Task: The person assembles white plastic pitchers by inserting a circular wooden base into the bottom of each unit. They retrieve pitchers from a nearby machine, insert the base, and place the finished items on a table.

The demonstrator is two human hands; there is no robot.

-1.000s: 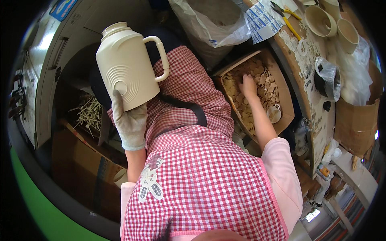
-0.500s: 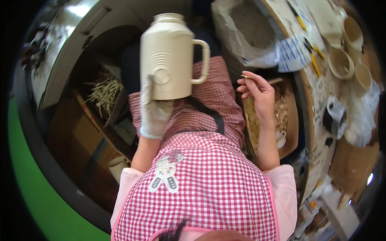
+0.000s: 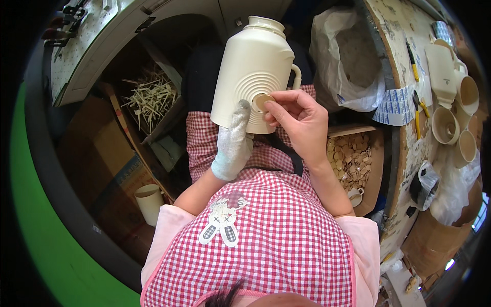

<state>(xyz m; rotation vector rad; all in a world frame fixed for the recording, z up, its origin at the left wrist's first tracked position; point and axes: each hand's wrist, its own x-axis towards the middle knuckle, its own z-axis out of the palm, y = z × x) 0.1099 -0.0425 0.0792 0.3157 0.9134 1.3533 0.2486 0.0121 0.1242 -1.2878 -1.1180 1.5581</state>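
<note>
Jug: cream plastic jug (image 3: 255, 71), held up over the lap, base toward the camera.
Left hand (image 3: 232, 143): gloved fingers closed on the jug's base.
Right hand (image 3: 299, 120): fingers pinching a small round disc (image 3: 264, 101) against the base.
Box (image 3: 376, 169): holds many tan discs.
Bag (image 3: 353, 56): white, open, pale powder inside.
Table (image 3: 399, 30): cream mugs (image 3: 445, 125).

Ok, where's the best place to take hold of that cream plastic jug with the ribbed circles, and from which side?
Probably by the loop handle on the cream plastic jug, coming from the person's right. The handle stands free there, while the gloved left hand props the base and the bare right hand presses a small disc to the ribbed front.
</note>
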